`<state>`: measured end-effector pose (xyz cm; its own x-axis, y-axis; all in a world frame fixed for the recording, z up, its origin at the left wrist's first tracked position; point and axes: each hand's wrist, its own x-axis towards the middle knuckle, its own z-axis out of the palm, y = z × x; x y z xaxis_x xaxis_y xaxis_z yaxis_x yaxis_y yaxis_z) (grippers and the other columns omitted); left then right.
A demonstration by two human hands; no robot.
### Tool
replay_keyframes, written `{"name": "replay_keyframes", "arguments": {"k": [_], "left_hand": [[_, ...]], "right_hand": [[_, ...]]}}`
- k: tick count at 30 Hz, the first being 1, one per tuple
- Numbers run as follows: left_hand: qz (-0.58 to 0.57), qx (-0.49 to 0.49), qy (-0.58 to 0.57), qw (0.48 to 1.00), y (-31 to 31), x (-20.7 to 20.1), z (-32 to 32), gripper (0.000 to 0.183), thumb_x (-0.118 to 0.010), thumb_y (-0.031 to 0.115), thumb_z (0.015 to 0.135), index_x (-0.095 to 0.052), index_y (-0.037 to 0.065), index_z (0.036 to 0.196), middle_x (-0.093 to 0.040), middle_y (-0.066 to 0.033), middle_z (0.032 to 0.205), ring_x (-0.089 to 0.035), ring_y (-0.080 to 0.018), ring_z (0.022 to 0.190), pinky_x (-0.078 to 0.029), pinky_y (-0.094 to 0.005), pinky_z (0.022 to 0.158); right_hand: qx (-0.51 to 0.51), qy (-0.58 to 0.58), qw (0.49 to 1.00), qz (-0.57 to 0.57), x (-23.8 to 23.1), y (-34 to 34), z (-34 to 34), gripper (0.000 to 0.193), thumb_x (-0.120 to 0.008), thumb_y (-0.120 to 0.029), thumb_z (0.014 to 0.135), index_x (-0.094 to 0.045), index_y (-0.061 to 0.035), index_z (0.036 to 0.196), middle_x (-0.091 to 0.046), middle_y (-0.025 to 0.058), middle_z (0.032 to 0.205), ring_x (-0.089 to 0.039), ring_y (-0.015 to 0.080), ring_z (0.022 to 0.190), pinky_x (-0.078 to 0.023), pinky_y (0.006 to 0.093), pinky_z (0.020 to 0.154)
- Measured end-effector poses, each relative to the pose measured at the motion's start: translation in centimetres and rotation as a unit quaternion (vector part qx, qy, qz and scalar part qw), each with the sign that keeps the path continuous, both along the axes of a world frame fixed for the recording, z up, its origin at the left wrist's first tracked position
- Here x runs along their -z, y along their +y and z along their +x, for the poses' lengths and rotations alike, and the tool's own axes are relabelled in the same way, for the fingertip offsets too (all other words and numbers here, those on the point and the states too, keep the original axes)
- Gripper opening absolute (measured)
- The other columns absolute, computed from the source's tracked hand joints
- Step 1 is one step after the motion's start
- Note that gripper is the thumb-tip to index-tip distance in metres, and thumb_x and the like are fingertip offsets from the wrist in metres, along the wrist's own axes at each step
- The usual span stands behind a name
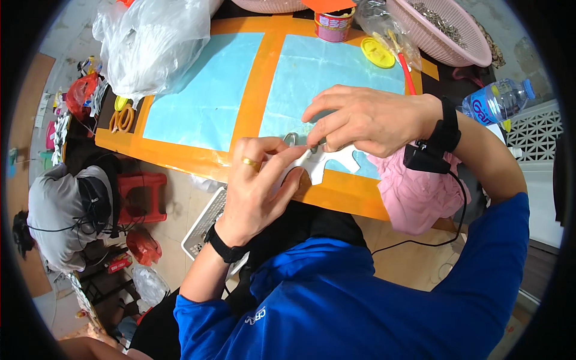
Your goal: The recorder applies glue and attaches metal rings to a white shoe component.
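Observation:
Close to the table's near edge, my left hand (258, 180) pinches a flat white piece (345, 159) with an irregular outline between thumb and fingers. A ring sits on one finger of that hand. From the right, my right hand (375, 120) reaches in, its fingertips closed on a small dark metal piece (314, 149) at the upper edge of the white piece. A small metal loop (291, 138) shows just beyond my left fingertips. My fingers cover part of the white piece, and what joins the small metal parts is too small to tell.
Pink cloth (417, 192) lies under my right wrist. Around the blue-and-orange table top (204, 99) are a plastic bag (153, 48), scissors (122, 119), a tub (333, 25), a yellow lid (377, 53), a pink basket (480, 51) of metal pieces and a bottle (498, 102). Another person (66, 210) sits left.

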<state>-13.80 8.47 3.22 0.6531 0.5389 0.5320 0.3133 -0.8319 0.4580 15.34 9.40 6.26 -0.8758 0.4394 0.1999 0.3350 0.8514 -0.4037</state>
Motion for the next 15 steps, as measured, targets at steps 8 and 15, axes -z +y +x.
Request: {"name": "replay_keyframes", "arguments": {"k": [8,15], "left_hand": [[0.111,0.098,0.071,0.986,2.4,-0.3,1.2,0.046,-0.085,0.005,0.069,-0.081,0.012,0.114,-0.068,-0.0035,0.111,-0.064,-0.026,0.098,-0.056,-0.04,0.084],[0.132,0.156,0.104,0.973,3.6,-0.6,1.1,0.044,-0.087,0.008,0.067,-0.08,0.012,0.111,-0.068,-0.0026,0.109,-0.065,-0.0259,0.096,-0.057,-0.0402,0.083]], "right_hand": [[-0.007,0.002,1.0,-0.004,0.4,0.1,0.1,0.033,-0.066,0.006,0.068,-0.076,-0.0017,0.099,-0.072,0.0072,0.124,-0.056,0.0388,0.136,-0.046,0.0524,0.114],[-0.012,0.012,1.0,-0.002,0.5,0.2,0.1,0.029,-0.067,0.006,0.068,-0.075,-0.0014,0.096,-0.072,0.007,0.122,-0.056,0.0386,0.135,-0.047,0.0522,0.114]]}}
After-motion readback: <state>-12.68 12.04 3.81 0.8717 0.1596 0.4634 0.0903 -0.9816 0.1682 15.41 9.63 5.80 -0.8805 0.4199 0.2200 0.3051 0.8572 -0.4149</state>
